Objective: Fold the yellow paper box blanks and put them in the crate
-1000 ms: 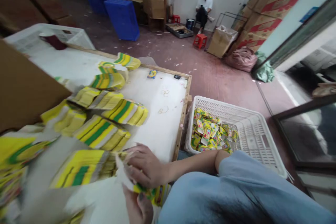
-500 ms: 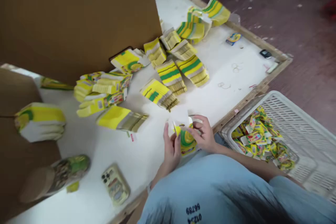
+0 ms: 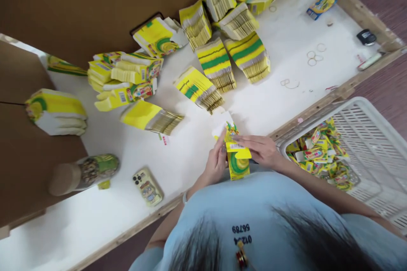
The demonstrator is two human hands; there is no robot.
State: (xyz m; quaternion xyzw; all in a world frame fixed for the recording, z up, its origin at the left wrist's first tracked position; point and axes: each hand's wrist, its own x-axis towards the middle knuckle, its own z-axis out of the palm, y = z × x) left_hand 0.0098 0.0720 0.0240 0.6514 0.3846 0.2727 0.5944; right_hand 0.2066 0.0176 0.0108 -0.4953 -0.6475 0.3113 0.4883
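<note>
At the table's front edge, close to my body, is a small yellow and green printed carton (image 3: pixel 240 166), partly unfolded, with a white flap at its far end. My left hand (image 3: pixel 215 161) grips its left side, thumb and fingers closed on it. From the right, my right hand (image 3: pixel 263 150) lays its fingers across the carton's middle, over a panel with a barcode; its thumb is hidden. Just beyond them, a fanned stack of flat yellow cartons (image 3: pixel 199 89) lies on the white table (image 3: pixel 187 156). Another fanned stack (image 3: pixel 151 117) lies to the left.
A light grey plastic basket (image 3: pixel 365 135) holding many small cartons stands right of the table. More carton stacks (image 3: pixel 216 63) lie toward a tall brown cardboard box (image 3: pixel 104 4). On the left are a phone (image 3: pixel 148 187) and a jar (image 3: pixel 85 173). Rubber bands (image 3: pixel 313 57) lie at right.
My view has shifted, so the table appears nearer. The carton between my hands now shows a barcode panel folded across it, and my right fingers have straightened over it.
</note>
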